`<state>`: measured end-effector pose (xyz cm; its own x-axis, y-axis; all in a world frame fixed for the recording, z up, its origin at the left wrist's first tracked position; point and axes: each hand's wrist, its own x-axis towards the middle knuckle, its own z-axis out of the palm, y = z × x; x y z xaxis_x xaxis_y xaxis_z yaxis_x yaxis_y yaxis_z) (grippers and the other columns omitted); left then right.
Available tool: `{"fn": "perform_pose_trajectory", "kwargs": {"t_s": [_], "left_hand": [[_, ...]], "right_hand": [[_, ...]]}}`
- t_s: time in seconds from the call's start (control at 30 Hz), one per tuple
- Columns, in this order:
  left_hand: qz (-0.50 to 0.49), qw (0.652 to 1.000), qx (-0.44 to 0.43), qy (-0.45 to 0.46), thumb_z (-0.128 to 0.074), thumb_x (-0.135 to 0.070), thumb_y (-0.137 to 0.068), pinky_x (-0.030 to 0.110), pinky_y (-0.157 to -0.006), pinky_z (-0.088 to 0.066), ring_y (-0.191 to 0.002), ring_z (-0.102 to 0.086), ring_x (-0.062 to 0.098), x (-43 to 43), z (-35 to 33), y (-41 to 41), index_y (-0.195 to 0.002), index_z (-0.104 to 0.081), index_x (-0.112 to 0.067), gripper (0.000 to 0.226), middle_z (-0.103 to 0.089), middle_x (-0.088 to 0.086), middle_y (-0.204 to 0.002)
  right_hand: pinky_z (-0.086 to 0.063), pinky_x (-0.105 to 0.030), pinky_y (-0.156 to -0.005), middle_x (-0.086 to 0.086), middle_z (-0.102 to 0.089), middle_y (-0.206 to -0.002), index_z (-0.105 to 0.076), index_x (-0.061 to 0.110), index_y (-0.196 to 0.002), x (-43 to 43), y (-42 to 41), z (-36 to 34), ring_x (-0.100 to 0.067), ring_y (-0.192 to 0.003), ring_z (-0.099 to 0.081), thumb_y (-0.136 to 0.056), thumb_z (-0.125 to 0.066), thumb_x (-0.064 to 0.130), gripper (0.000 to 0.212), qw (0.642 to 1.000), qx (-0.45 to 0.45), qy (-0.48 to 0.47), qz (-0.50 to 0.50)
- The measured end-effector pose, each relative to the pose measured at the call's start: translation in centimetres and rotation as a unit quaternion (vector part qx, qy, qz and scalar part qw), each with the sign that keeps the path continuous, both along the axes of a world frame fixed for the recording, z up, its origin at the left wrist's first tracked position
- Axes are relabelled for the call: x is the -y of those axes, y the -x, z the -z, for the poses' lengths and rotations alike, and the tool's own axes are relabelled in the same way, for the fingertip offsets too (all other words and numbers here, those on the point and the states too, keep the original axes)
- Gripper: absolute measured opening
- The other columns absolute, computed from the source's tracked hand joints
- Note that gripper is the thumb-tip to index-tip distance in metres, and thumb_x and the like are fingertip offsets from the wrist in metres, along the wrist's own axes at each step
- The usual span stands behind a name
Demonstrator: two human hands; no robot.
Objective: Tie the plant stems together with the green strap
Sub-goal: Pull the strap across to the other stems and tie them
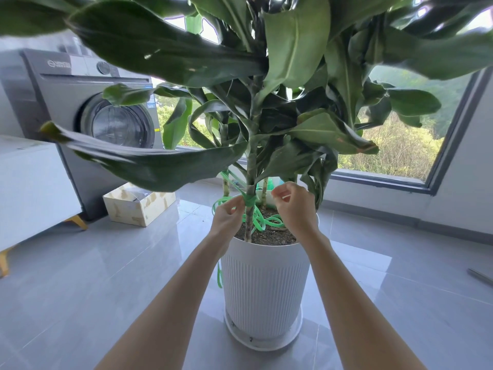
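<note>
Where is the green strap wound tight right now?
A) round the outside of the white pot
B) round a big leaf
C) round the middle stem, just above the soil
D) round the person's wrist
C: the green strap forms a tight band round the middle stem, just above the soil in the white pot.
</note>
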<state>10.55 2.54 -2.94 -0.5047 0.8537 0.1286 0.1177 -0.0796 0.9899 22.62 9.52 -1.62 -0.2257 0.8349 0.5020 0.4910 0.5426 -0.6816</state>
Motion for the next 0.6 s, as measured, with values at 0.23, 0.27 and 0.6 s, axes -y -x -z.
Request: {"fn": "perform_pose_trajectory", "kwargs": {"t_s": [0.23, 0.27, 0.6], "left_hand": [[-0.008, 0.998, -0.056, 0.001, -0.043, -0.017, -0.1, 0.018, -0.076, -0.035, -0.099, -0.046, 0.007, -0.2, 0.0, 0.2, -0.126, -0.057, -0.015, 0.03, -0.052, -0.006, -0.107], [-0.01, 0.998, -0.065, -0.001, -0.043, -0.017, -0.1, 0.017, -0.072, -0.037, -0.099, -0.046, 0.008, -0.2, 0.0, 0.2, -0.126, -0.058, -0.014, 0.03, -0.053, -0.006, -0.107], [-0.013, 0.996, -0.085, -0.014, -0.046, -0.014, -0.098, 0.002, -0.065, -0.037, -0.095, -0.048, 0.009, -0.3, 0.2, 0.7, -0.122, -0.06, -0.014, 0.028, -0.053, -0.011, -0.097]], "right_hand": [[-0.039, 0.001, -0.057, 0.005, -0.065, -0.084, -0.068, 0.01, -0.093, -0.3, 0.4, 0.9, 0.005, -0.064, -0.052, -0.086, -0.066, 0.013, 0.008, 0.999, 0.02, 0.012, -0.023], [-0.039, 0.0, -0.058, 0.007, -0.064, -0.083, -0.068, 0.011, -0.094, -0.3, 0.6, 1.0, 0.003, -0.065, -0.053, -0.085, -0.068, 0.014, 0.009, 0.999, 0.022, 0.005, -0.026], [-0.033, -0.003, -0.057, 0.008, -0.065, -0.092, -0.068, 0.021, -0.099, 0.2, 2.0, 1.6, -0.003, -0.078, -0.052, -0.085, -0.068, 0.02, 0.014, 0.996, 0.028, -0.08, -0.013]]}}
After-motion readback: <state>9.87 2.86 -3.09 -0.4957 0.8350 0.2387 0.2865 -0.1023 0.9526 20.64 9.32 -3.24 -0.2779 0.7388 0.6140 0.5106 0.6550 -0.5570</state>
